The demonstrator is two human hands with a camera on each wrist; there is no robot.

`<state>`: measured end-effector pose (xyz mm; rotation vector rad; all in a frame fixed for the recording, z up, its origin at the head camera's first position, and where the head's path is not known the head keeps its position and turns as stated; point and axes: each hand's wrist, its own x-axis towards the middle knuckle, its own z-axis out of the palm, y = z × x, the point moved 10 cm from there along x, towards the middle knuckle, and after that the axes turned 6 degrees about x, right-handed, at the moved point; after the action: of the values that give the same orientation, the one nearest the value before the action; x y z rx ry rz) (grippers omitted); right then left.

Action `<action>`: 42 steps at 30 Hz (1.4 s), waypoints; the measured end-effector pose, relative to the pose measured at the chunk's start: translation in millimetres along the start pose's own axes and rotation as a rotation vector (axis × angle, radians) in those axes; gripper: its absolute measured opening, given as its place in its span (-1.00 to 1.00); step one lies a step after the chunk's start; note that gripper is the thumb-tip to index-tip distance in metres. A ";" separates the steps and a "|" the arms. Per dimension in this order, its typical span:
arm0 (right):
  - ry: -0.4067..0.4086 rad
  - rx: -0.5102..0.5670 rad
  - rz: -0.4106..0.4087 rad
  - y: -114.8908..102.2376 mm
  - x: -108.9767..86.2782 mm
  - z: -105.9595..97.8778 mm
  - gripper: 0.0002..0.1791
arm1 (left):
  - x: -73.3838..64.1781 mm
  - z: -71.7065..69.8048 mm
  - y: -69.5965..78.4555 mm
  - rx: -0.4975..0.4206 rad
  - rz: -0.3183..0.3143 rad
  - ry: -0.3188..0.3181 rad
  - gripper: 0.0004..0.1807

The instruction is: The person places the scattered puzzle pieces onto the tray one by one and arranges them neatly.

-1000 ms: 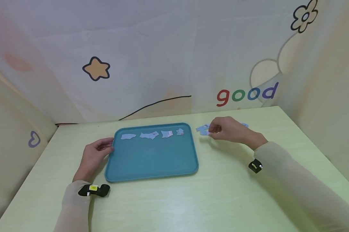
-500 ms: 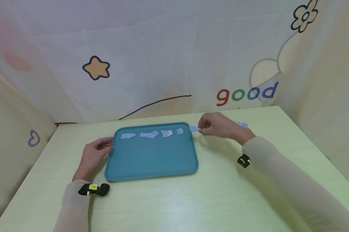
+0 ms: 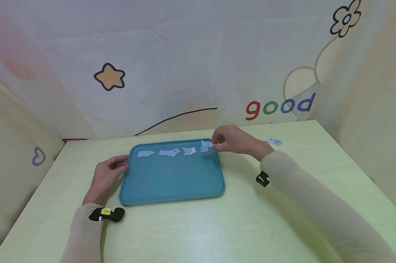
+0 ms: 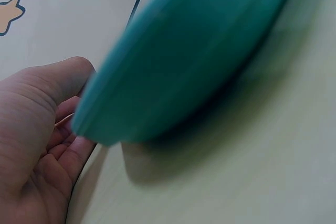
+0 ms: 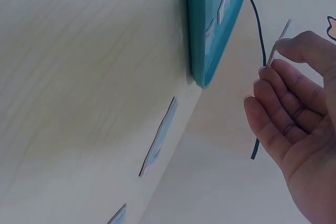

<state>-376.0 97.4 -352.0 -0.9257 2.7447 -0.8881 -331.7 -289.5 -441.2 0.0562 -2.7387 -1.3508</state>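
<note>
My right hand [image 3: 235, 140] pinches a flat, irregular pale-blue piece [image 3: 206, 144] between thumb and fingertips. It is held above the far right corner of the blue tray [image 3: 171, 179]; the right wrist view shows the held piece edge-on. My left hand [image 3: 105, 178] grips the tray's left rim, its thumb [image 4: 73, 74] against the edge and its other fingers partly hidden. Several similar pale-blue pieces lie in a row along the tray's far side, among them a wide jagged one [image 3: 169, 153] and a small one [image 3: 204, 149], which the held piece partly covers.
Right of the tray, a piece with a bluer end [image 3: 274, 141] lies on the pale table [image 3: 198, 233]. Another loose piece [image 5: 160, 140] shows near the tray in the right wrist view. A printed curtain [image 3: 171, 73] hangs behind the table's far edge.
My right hand has picked up a pale-blue piece from the table right of the tray and carried it left over the tray's far right corner. The left hand stays at the rim.
</note>
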 end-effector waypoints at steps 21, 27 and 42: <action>-0.054 0.011 -0.067 -40.2 37.3 32.8 -0.83 | -0.1 1.1 -0.8 0.002 -0.004 0.003 -0.50; -0.059 0.009 -0.100 -54.7 45.0 42.1 -0.85 | -0.7 0.8 1.1 -0.001 0.003 0.000 -0.50; -0.095 0.026 -0.112 -82.2 66.1 64.4 -0.84 | -1.5 0.2 2.3 -0.004 -0.001 -0.007 -0.50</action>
<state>-368.7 -25.9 -353.5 -1.0968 2.6174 -0.8707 -330.3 -287.8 -439.7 0.0532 -2.7420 -1.3586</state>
